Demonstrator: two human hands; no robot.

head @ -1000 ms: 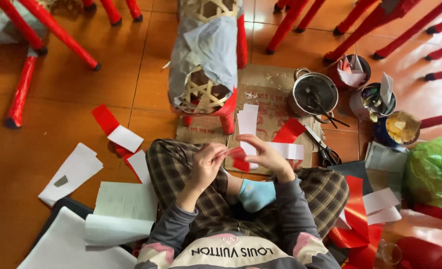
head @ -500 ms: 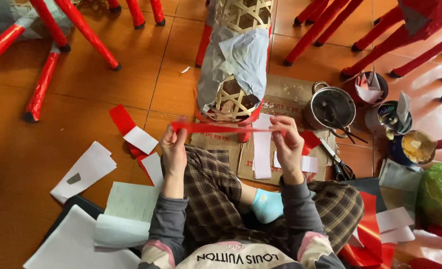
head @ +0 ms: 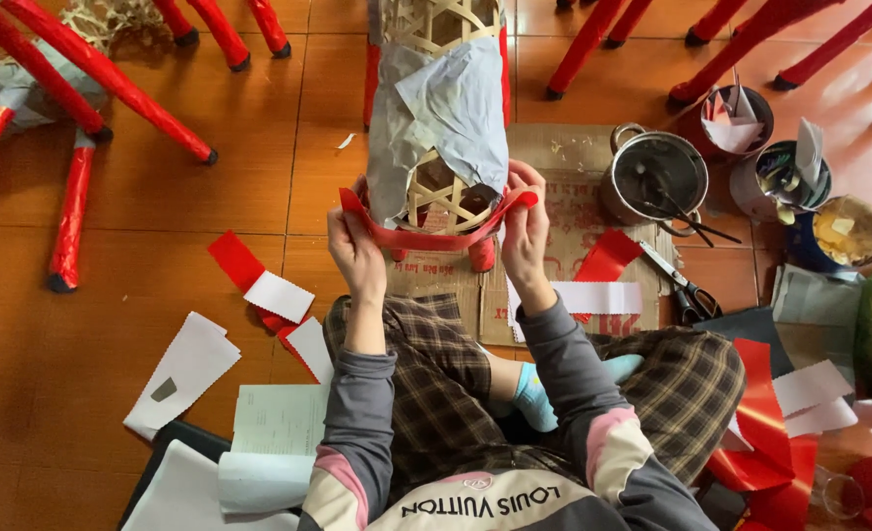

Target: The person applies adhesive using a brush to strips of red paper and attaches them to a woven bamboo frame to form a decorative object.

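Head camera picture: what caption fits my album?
Both hands, left hand and right hand, wrap a red paper strip around a bamboo frame.

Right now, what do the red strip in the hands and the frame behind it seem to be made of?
The red strip, stretched between the left hand and the right hand, looks like thin glossy paper: it bends softly and shines. The frame seems to be woven bamboo or similar pale strips, in an open lattice, partly covered with grey paper.

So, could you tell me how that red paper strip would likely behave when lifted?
The red strip sags between the left hand and right hand, so probably floppy and light. Its glossy face may be slippery, and it likely tears easily.
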